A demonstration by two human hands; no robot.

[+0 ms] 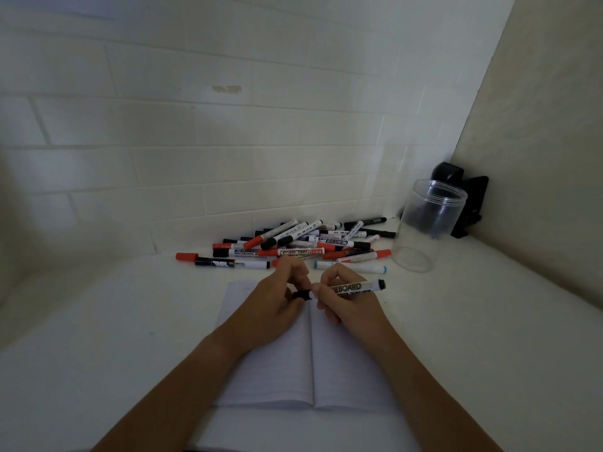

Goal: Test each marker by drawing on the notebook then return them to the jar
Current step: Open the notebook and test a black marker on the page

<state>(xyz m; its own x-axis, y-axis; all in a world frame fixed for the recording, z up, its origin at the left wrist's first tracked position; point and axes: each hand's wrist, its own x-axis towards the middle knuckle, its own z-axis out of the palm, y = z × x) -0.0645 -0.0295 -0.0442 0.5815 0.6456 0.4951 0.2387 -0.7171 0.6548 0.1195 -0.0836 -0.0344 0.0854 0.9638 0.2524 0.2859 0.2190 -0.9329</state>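
Observation:
An open lined notebook (313,370) lies on the white table in front of me. Above it my right hand (346,298) grips the barrel of a black whiteboard marker (355,287), held roughly level. My left hand (277,298) pinches the marker's black cap (301,295) at its left end. Behind my hands lies a pile of several red, black and blue markers (303,244). A clear plastic jar (427,223) stands upright at the right with no markers in it.
A loose red cap (186,256) lies left of the pile. A black object (463,203) leans in the corner behind the jar. A tiled wall runs along the table's back and a plain wall closes the right side.

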